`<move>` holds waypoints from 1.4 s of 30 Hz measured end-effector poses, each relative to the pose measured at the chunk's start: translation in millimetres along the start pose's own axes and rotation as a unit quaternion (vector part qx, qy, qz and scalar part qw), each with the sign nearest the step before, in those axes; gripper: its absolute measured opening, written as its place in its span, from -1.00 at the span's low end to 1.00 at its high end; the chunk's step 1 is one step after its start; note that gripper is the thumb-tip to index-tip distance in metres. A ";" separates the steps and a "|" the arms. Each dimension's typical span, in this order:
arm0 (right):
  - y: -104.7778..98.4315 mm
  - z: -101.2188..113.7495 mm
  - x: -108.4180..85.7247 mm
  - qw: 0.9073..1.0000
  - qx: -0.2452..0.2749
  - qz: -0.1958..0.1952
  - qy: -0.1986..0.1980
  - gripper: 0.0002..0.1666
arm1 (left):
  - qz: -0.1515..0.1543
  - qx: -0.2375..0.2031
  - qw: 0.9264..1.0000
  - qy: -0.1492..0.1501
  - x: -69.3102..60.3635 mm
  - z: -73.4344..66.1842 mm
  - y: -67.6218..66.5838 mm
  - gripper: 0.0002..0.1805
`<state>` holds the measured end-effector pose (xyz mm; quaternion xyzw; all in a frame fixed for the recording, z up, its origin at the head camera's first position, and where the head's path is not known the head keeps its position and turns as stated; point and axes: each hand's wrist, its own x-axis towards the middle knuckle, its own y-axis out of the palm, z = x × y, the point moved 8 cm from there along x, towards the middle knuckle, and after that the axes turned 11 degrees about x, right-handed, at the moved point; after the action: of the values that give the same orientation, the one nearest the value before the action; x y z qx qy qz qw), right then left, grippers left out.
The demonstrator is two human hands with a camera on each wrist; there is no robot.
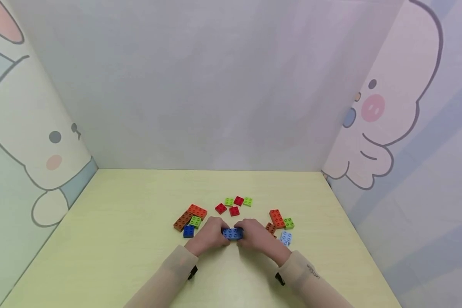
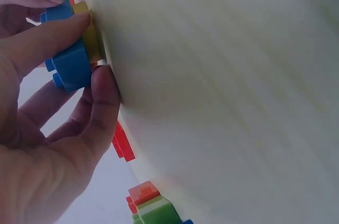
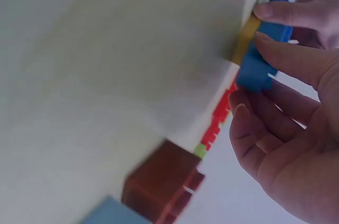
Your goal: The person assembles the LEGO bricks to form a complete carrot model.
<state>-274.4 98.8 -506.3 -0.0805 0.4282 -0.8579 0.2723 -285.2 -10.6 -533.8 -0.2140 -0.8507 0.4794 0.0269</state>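
Observation:
A blue brick (image 1: 232, 233) is gripped at its two ends, the left hand (image 1: 211, 234) on one side and the right hand (image 1: 256, 236) on the other. In the left wrist view the blue brick (image 2: 73, 65) sits against a yellow brick (image 2: 91, 41), with the left hand's (image 2: 58, 128) thumb and fingers round it. The right wrist view has the right hand (image 3: 296, 113) pinching the blue brick (image 3: 256, 73), the yellow piece (image 3: 245, 38) beside it along the table side.
Left of the hands lie an orange-red brick (image 1: 197, 211), a brown brick (image 1: 182, 221), a green and a dark blue brick (image 1: 188, 231). Small red and green bricks (image 1: 248, 201) lie behind. To the right are an orange-red brick (image 1: 277, 218), brown, green and light blue bricks (image 1: 286, 238).

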 end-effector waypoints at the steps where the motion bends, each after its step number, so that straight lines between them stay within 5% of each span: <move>1: -3.4 -0.2 -1.5 1.000 -0.004 -0.001 0.003 -0.60 | 0.001 -0.001 1.000 -0.004 -0.1 0.1 -0.2 -0.79; 12: -54.3 -16.2 -21.8 0.997 -0.025 -0.065 0.021 -0.55 | 0.016 -0.002 0.999 -0.028 -1.0 1.3 0.3 -0.59; 22: -92.8 -68.7 -25.1 0.978 -0.115 -0.138 0.106 -0.64 | 0.018 0.001 0.999 -0.036 -1.6 1.9 -0.1 -0.54; 30: -93.6 -95.5 -28.2 0.964 -0.156 -0.110 0.184 -0.64 | 0.017 -0.002 0.999 -0.040 -2.5 2.0 -0.2 -0.55; 42: -84.6 -114.7 -26.7 0.961 -0.142 -0.107 0.214 -0.43 | 0.015 0.000 0.999 -0.033 -3.0 1.0 0.3 -0.54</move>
<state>-328.3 233.4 -509.1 0.0222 0.5825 -0.8098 0.0669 -282.6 -12.4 -534.1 -0.2111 -0.8476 0.4867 -0.0087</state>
